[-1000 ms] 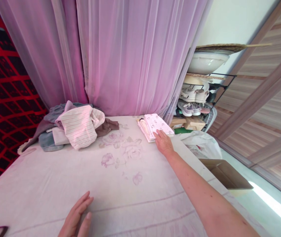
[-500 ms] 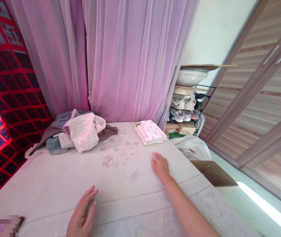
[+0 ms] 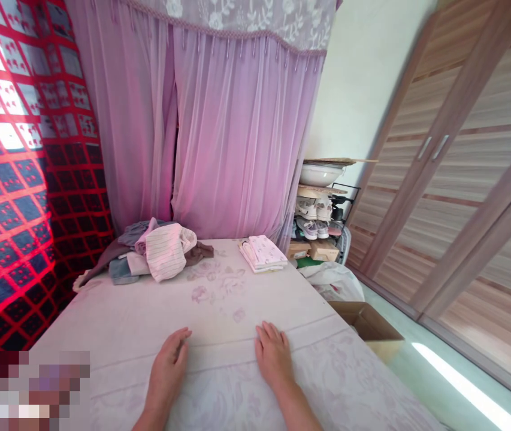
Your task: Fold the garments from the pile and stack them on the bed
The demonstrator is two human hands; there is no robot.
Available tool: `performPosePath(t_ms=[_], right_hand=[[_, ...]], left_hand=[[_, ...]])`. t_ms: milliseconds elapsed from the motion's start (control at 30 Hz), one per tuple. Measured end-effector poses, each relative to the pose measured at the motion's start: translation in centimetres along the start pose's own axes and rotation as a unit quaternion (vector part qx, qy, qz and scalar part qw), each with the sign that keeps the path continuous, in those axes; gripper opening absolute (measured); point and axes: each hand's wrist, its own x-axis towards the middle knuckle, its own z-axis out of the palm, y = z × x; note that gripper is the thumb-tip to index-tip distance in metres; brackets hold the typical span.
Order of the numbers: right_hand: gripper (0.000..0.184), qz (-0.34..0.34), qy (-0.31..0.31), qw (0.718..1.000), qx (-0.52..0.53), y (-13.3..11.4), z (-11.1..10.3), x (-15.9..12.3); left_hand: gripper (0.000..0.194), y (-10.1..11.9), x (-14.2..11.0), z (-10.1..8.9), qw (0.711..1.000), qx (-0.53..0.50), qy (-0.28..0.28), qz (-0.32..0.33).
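My left hand (image 3: 168,363) hovers over or rests on the near part of the bed sheet (image 3: 219,383), fingers stretched out and holding nothing. To its right, my right hand (image 3: 274,354) lies palm down with its fingers extended, also holding nothing. Beyond the right hand, at the far right of the bed, sits a neat stack of folded pink patterned cloth (image 3: 264,254). A loose heap of clothes lies at the far left, with a striped pale pink garment (image 3: 165,254) on top and a brown garment (image 3: 201,251) beside it.
Purple curtains (image 3: 237,137) hang behind the bed, and a red checked cloth (image 3: 70,197) hangs at the left. On the right stand a shoe rack (image 3: 349,203), a white plastic bag (image 3: 336,281), an open cardboard box (image 3: 385,347) and a wooden wardrobe (image 3: 462,197). The lower left corner is pixelated.
My right hand has left the folded stack and drawn back towards me. My left hand has shifted slightly to the right in view. The view has tilted up, showing more curtain and wardrobe.
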Motion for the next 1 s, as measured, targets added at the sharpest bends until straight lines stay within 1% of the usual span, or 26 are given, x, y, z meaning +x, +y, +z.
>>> performPosePath(t_ms=[133, 267, 400, 533, 633, 767, 900, 1000], right_hand=[[0.041, -0.005, -0.003, 1.0, 0.006, -0.2, -0.4, -1.2], [0.041, -0.014, -0.004, 1.0, 0.006, -0.1, -0.9, -2.7], [0.041, -0.021, 0.003, 1.0, 0.013, 0.1, -1.1, -3.8], [0.041, -0.031, 0.012, 0.999, 0.015, 0.5, -0.6, -4.1], [0.04, -0.038, 0.015, 0.999, 0.015, 1.2, 0.1, -3.6], [0.039, -0.059, 0.005, 0.997, 0.057, 1.8, 1.1, -1.4], [0.04, -0.067, 0.045, 0.99, 0.114, 1.5, 1.7, 1.2], [0.04, -0.065, 0.069, 0.984, 0.153, 1.6, 2.0, 2.1]], left_hand=[[0.032, 0.8, 0.2, -0.1, 0.999, 0.034, -0.021, 0.014], [0.029, 2.2, 0.0, -0.4, 0.993, 0.091, -0.077, 0.022], [0.027, 3.8, -0.4, -0.6, 0.975, 0.176, -0.131, 0.04], [0.029, 4.5, -0.9, -0.6, 0.954, 0.243, -0.158, 0.071], [0.032, 4.6, -1.2, -0.5, 0.951, 0.251, -0.165, 0.071], [0.032, 4.3, -1.5, -0.4, 0.956, 0.239, -0.159, 0.059], [0.031, 4.0, -1.8, -0.3, 0.96, 0.233, -0.143, 0.062], [0.031, 3.7, -1.9, -0.3, 0.958, 0.238, -0.143, 0.07]])
